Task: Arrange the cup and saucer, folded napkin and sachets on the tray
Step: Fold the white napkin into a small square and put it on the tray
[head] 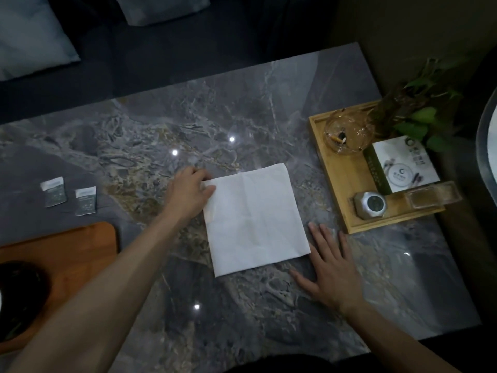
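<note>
Both bare forearms reach over the marble table [242, 109]: left hand [188, 193] pinches the white napkin's [254, 219] far-left corner, right hand [332, 267] lies flat, fingers spread, touching its near-right corner. Two sachets [70, 195] lie left of the left hand.

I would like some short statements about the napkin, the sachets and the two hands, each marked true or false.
1. The napkin lies on the marble table. True.
2. Both sachets are on the wooden tray. False: they lie on the table beyond it.
3. The left hand touches the napkin's far left corner. True.
4. The right hand holds a sachet. False: it rests flat and open beside the napkin.
5. The napkin is rolled up. False: it lies flat.
</note>
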{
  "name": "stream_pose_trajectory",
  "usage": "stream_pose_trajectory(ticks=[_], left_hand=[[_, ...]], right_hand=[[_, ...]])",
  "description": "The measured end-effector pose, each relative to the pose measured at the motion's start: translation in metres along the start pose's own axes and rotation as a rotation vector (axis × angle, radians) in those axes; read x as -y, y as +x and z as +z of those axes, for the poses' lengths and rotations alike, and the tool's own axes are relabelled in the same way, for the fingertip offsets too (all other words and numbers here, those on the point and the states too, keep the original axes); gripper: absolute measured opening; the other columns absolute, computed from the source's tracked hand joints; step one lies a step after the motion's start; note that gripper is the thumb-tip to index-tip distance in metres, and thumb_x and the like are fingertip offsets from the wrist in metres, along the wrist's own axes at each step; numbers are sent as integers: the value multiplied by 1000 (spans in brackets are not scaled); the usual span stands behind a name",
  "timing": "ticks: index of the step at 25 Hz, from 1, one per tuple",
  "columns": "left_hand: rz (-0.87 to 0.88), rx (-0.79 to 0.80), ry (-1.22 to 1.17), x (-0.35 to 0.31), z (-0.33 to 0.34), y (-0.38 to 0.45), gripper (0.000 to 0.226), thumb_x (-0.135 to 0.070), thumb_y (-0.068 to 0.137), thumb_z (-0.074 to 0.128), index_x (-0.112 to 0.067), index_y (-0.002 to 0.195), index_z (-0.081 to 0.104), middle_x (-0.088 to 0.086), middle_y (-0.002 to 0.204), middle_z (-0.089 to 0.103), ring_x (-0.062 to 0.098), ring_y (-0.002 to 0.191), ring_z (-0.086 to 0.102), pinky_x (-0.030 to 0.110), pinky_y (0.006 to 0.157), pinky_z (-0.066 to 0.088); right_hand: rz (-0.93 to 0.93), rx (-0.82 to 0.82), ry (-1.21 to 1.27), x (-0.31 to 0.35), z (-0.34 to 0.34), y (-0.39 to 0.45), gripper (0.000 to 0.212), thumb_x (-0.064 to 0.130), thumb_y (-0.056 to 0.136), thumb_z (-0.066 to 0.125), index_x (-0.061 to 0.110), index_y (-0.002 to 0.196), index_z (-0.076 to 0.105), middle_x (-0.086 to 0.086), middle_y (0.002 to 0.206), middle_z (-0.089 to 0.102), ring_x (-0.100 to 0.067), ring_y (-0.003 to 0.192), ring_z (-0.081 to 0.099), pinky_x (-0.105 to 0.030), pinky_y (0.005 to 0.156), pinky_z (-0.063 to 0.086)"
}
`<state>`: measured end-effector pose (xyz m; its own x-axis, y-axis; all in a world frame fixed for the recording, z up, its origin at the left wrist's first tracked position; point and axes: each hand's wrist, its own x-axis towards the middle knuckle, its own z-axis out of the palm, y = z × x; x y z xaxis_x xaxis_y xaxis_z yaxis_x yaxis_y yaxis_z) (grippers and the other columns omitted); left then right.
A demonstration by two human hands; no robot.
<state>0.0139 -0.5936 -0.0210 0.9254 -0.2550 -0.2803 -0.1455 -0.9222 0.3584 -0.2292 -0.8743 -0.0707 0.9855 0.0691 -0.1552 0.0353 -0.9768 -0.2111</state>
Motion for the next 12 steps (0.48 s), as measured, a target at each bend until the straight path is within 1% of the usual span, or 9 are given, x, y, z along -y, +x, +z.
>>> stream_pose_trajectory(ticks=[4,7,9,11,12], left_hand=[[22,-7,-165,6,-3,3,10,-19,87,66,-14,94,69,7,95,61,28,93,58,43,85,48],[55,37,-189,15,-6,5,2,-15,87,67,-17,88,66,1,90,55,24,87,58,35,79,45],[52,82,-163,22,-8,10,5,-12,88,66,-17,87,65,3,93,56,25,90,58,32,79,42],[66,114,-87,24,-9,15,5,-13,88,65,-13,93,65,8,99,58,30,97,57,37,84,44],[74,95,-9,21,-10,13,12,-17,88,65,-12,100,65,11,103,59,32,101,56,41,87,46]], right_hand=[[0,-14,-1,-1,4,0,83,71,87,44,23,152,30,-2,166,12,-25,152,12,-57,121,13],[-3,-24,-4,-2,6,0,83,72,87,44,22,151,30,-2,166,10,-24,152,11,-55,122,9],[-11,-41,0,-2,7,0,79,71,86,45,20,147,37,-3,166,12,-24,152,12,-55,121,9],[-11,-64,9,-2,6,0,79,71,87,45,19,145,39,-4,165,16,-24,152,14,-56,121,10],[-5,-73,9,-1,6,0,81,71,87,44,17,148,36,-4,165,17,-23,152,14,-56,121,11]])
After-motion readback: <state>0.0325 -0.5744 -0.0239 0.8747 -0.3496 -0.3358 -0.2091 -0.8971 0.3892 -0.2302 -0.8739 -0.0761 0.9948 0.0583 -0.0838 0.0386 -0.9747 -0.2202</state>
